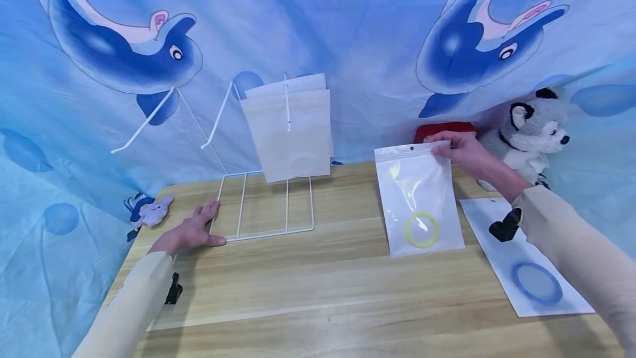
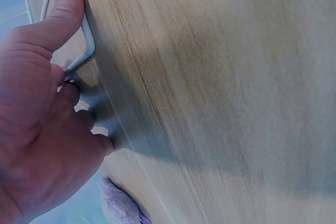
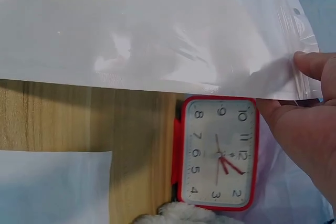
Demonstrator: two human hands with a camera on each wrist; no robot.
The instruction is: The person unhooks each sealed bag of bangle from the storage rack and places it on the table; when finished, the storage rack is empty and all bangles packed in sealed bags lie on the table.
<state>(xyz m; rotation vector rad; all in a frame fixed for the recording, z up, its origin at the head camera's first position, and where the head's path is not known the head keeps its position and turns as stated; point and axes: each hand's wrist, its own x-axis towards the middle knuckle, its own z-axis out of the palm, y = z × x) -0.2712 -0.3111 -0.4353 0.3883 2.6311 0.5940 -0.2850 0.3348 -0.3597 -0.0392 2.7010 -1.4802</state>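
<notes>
My left hand holds the near left corner of a white wire display rack. In the left wrist view its thumb lies along the wire and the other fingers curl down at the side. My right hand pinches the top right corner of a zip bag with a clear front, a hang hole and a yellow ring showing inside. Several white bags hang from the rack's right hook; its other two hooks are bare. Another bag with a blue ring lies at the right, partly behind my forearm.
A red alarm clock stands behind my right hand, beside a grey and white plush dog. At the table's left edge lies a small purple plush toy. A blue dolphin-print curtain hangs behind the wooden table.
</notes>
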